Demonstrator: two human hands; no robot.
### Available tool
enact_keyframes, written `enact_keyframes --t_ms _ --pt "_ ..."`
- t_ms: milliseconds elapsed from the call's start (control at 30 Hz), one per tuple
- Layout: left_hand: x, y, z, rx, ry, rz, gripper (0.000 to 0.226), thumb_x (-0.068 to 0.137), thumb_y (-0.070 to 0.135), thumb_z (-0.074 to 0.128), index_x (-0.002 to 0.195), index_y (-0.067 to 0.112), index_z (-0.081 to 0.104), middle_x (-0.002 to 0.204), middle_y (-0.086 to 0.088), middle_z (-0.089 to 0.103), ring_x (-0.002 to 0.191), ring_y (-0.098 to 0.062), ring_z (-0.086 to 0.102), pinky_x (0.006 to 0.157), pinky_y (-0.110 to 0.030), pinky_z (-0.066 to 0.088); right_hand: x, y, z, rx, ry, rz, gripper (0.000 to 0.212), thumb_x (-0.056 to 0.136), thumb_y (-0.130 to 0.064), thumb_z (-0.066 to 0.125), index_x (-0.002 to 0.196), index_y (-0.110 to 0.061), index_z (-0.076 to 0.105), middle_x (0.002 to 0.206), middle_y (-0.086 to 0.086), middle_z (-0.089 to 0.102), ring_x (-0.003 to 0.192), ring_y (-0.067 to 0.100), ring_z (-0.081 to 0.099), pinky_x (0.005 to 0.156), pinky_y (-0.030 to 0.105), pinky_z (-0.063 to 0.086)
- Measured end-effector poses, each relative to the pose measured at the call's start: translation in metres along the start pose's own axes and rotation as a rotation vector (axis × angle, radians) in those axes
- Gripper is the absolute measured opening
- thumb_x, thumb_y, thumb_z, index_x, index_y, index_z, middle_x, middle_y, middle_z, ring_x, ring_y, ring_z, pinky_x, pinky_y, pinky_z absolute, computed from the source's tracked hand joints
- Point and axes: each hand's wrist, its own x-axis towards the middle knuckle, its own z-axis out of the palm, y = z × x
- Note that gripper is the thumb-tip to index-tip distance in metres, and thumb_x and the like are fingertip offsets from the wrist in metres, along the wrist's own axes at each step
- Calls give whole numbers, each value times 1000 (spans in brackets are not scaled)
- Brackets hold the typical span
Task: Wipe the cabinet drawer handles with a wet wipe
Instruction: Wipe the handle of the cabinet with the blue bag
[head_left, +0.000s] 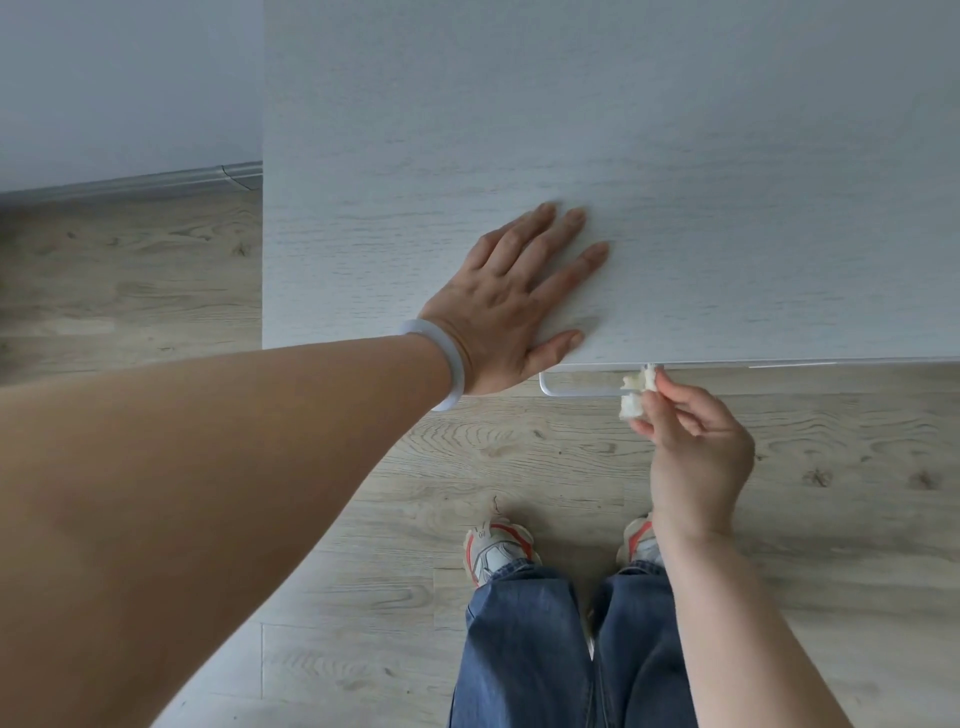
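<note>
I look straight down on a pale grey wood-grain cabinet top (675, 156). A thin white drawer handle (576, 392) juts out below its front edge. My right hand (696, 447) pinches a crumpled white wet wipe (636, 389) and holds it against the handle near its right part. My left hand (519, 296) lies flat on the cabinet top near the front edge, fingers straight and spread, a pale bangle on the wrist. The drawer fronts below the top are hidden.
Light wood-look floor (519, 457) runs in front of the cabinet and to its left. A grey skirting board (156, 182) and wall lie at the upper left. My feet in white-and-orange sneakers (498, 545) stand close to the cabinet front.
</note>
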Motion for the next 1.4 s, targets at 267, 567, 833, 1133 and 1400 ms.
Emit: enact_keyframes --t_ms 267,567,833,1133,1400 --pt "2 1 -1 -11 5 6 73 96 61 26 155 21 15 162 -12 14 149 -33 12 117 -43 15 -8 -7 13 353 136 171 16 82 9 67 82 -7 68 83 6 74 80 20 72 73 25 56" --pt "0 0 0 -12 14 4 73 96 61 27 156 21 15 162 -13 15 149 -33 12 117 -43 15 -32 -7 46 304 85 264 11 78 10 70 81 0 69 74 5 72 72 21 72 73 27 58" --pt "-2 -2 1 -14 0 5 73 96 61 25 156 21 14 162 -13 13 149 -33 11 117 -44 16 -28 -3 50 213 117 176 12 81 6 69 82 -6 71 79 14 70 65 20 70 64 25 57" --pt "-1 -1 1 -7 12 4 72 96 60 26 155 20 16 161 -13 15 149 -34 13 116 -43 15 -8 -3 26 17 161 19 15 82 -1 71 85 -15 74 84 20 70 60 21 68 55 22 55" --pt "0 1 2 -14 29 5 72 96 59 29 155 19 21 160 -14 20 148 -34 16 116 -44 20 -2 -3 18 -176 144 -73 16 81 -15 75 80 -31 74 83 8 69 60 19 68 58 38 58"
